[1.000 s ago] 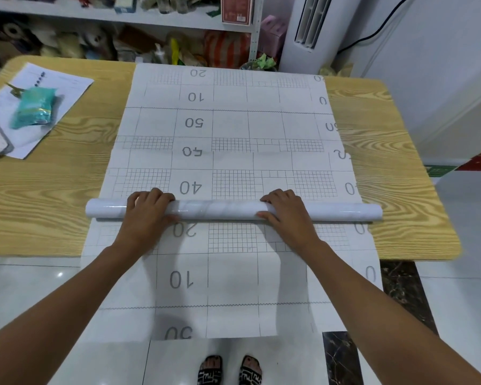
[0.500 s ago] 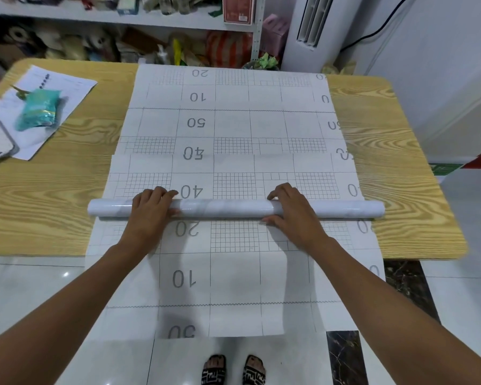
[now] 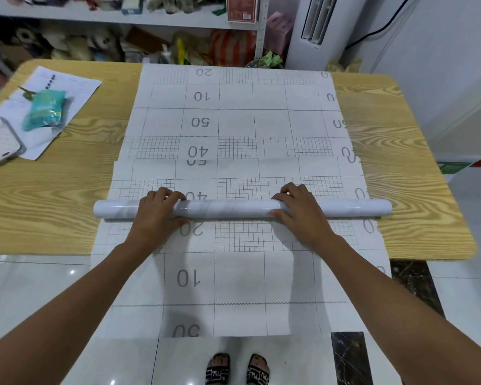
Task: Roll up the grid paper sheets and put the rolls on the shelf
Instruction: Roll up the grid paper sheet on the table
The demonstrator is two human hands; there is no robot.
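The white glossy paper roll (image 3: 228,211) lies on the grey-lined grid paper sheet (image 3: 233,120) on the wood-grain desk (image 3: 53,204), long axis left-to-right. The left hand (image 3: 157,218) and right hand (image 3: 301,218) grip it either side of its middle, fingers curled over its top; flat sheet lies beyond them.

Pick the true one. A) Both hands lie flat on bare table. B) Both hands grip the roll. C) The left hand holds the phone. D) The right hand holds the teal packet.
B: the left hand and the right hand both curl their fingers over the roll.
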